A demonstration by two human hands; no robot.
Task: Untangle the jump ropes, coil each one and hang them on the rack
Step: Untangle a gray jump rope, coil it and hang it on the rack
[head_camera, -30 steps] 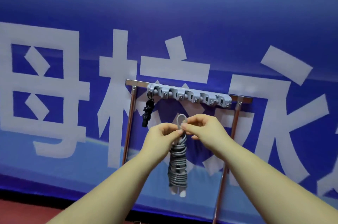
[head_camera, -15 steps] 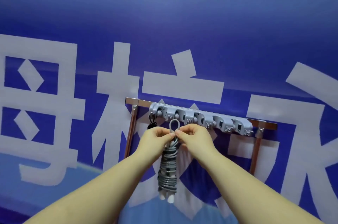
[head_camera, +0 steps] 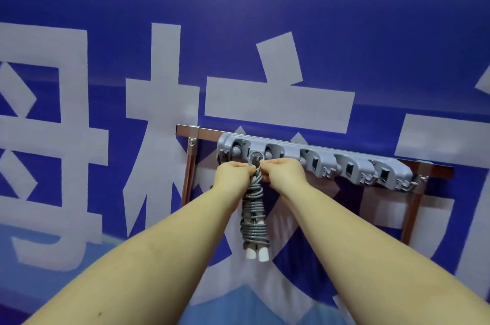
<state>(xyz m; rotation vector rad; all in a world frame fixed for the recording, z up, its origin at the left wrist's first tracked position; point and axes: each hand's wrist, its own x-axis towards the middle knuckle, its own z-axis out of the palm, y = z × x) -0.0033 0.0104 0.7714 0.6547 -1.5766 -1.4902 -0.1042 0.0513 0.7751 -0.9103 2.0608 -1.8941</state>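
A blue banner [head_camera: 344, 19] with large white characters fills the background, and the rack stands just in front of it, so everything hung there drops freely against the cloth. The rack's copper-coloured frame [head_camera: 188, 165] carries a grey hook bar [head_camera: 315, 157] across its top, mounted high enough that a coiled rope can dangle without touching anything below.

The person reaches up with both bare forearms towards the second hook from the left. Between the hands hangs the grey jump rope [head_camera: 254, 216], wound tightly round its own white-tipped handles so that it stays one compact bundle; a small loop [head_camera: 256, 158] has been left free at the top to serve as a hanger.

The left hand [head_camera: 232, 173] and the right hand [head_camera: 283, 170] each pinch the rope just under that loop, fingers curled in, one on either side. Holding it from both sides probably keeps the loop spread and facing the hook (whether it has already caught is hard to tell, since the knuckles cover the spot). A dark rope seems to hang at the leftmost hook, mostly hidden behind the left hand.
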